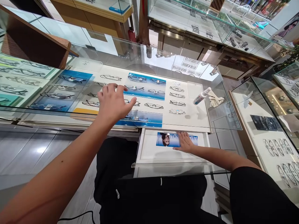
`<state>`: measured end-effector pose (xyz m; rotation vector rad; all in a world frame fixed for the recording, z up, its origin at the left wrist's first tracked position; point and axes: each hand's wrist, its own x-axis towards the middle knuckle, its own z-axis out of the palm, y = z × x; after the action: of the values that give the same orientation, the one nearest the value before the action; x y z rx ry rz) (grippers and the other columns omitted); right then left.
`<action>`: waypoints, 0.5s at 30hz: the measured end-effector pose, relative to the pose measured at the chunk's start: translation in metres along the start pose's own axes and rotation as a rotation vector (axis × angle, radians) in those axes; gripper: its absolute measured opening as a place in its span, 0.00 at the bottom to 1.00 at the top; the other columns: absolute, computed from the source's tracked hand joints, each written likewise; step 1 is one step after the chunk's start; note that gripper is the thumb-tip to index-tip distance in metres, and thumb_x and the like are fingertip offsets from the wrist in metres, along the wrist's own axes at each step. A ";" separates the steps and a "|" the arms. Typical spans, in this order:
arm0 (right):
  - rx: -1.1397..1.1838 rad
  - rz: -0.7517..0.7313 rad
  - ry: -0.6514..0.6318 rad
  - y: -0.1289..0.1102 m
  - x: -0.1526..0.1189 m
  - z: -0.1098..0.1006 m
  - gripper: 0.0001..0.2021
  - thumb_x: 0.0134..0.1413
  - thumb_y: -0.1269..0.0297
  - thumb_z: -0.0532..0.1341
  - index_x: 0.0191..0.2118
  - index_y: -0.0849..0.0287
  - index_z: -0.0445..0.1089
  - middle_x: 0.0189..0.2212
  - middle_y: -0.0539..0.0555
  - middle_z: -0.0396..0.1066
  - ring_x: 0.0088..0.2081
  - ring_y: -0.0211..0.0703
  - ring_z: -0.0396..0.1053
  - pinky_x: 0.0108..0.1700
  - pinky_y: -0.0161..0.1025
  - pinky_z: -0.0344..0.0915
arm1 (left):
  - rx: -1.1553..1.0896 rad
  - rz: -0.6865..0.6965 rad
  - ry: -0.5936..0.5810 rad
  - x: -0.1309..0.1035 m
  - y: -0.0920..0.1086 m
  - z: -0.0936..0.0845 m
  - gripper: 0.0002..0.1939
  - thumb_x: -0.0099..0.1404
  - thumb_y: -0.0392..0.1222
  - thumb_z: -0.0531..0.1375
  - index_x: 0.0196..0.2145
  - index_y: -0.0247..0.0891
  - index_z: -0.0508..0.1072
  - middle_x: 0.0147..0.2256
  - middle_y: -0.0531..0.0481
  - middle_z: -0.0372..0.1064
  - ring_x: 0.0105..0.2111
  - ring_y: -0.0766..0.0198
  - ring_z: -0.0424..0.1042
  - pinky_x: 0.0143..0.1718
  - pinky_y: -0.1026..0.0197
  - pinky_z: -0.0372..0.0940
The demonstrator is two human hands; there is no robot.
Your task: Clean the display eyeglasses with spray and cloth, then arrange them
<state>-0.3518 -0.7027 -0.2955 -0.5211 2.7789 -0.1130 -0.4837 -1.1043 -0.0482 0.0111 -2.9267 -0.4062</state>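
My left hand [114,104] is open, fingers spread, over the glass-topped display case [191,119]; whether it touches the glass I cannot tell. Rows of eyeglasses lie under the glass around it, among them a pair [154,106] to its right, and the hand hides some of them. Down at the right, my right hand [185,143] lies flat with fingers stretched out on a blue printed card [174,140] bearing a portrait and white letters. That card rests in a pulled-out white drawer [146,151] in front of my lap, and the hand covers its middle.
A white spray bottle [202,95] and a crumpled beige cloth [215,100] sit on the glass at the right. A brown wooden stand [37,43] occupies the far left. Further glass cases with eyeglasses stand behind and at the right [275,143]. A black cable [79,214] lies on the floor.
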 end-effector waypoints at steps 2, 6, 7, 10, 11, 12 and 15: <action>-0.011 -0.009 -0.008 -0.001 -0.001 -0.001 0.62 0.51 0.25 0.61 0.77 0.68 0.43 0.63 0.73 0.63 0.62 0.72 0.61 0.70 0.62 0.50 | -0.001 0.005 0.000 0.000 0.000 0.000 0.32 0.69 0.64 0.51 0.62 0.43 0.67 0.65 0.31 0.59 0.66 0.31 0.56 0.65 0.35 0.51; -0.035 -0.041 -0.043 -0.002 -0.002 -0.005 0.60 0.55 0.30 0.60 0.77 0.69 0.40 0.65 0.75 0.62 0.63 0.72 0.60 0.69 0.62 0.51 | 0.017 0.004 -0.010 0.000 0.000 0.000 0.33 0.69 0.65 0.50 0.62 0.43 0.67 0.65 0.32 0.58 0.67 0.32 0.55 0.65 0.35 0.52; -0.038 -0.045 -0.047 -0.002 -0.002 -0.006 0.59 0.55 0.30 0.61 0.78 0.69 0.40 0.65 0.75 0.62 0.63 0.73 0.60 0.68 0.62 0.51 | 0.019 0.003 -0.010 0.000 0.000 0.000 0.33 0.69 0.65 0.50 0.61 0.43 0.67 0.65 0.32 0.58 0.66 0.32 0.55 0.65 0.36 0.52; -0.045 -0.062 -0.053 -0.001 -0.003 -0.007 0.59 0.56 0.31 0.60 0.78 0.69 0.38 0.66 0.76 0.61 0.64 0.73 0.59 0.68 0.63 0.51 | 0.016 0.002 -0.007 0.001 0.000 0.000 0.33 0.69 0.66 0.49 0.61 0.43 0.67 0.64 0.33 0.58 0.66 0.32 0.55 0.65 0.36 0.51; -0.047 -0.075 -0.060 0.000 -0.003 -0.007 0.59 0.57 0.31 0.60 0.78 0.69 0.38 0.66 0.76 0.61 0.64 0.73 0.59 0.68 0.63 0.51 | 0.015 0.004 -0.006 0.001 0.000 0.000 0.33 0.69 0.66 0.49 0.61 0.43 0.67 0.64 0.33 0.58 0.66 0.31 0.55 0.65 0.36 0.51; -0.051 -0.089 -0.069 0.001 -0.003 -0.007 0.59 0.58 0.31 0.59 0.78 0.70 0.37 0.66 0.76 0.61 0.64 0.73 0.60 0.68 0.63 0.50 | 0.014 0.004 -0.005 0.001 0.000 0.000 0.33 0.69 0.66 0.49 0.61 0.43 0.67 0.64 0.33 0.58 0.66 0.32 0.55 0.65 0.36 0.51; -0.072 -0.118 -0.085 0.004 -0.003 -0.006 0.58 0.59 0.29 0.57 0.78 0.70 0.38 0.68 0.77 0.60 0.65 0.73 0.60 0.69 0.63 0.50 | 0.012 0.006 0.000 0.001 0.000 0.001 0.32 0.69 0.65 0.50 0.61 0.44 0.67 0.64 0.33 0.58 0.66 0.32 0.55 0.65 0.36 0.52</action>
<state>-0.3523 -0.6973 -0.2899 -0.6923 2.6766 -0.0165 -0.4850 -1.1046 -0.0488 0.0034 -2.9284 -0.3884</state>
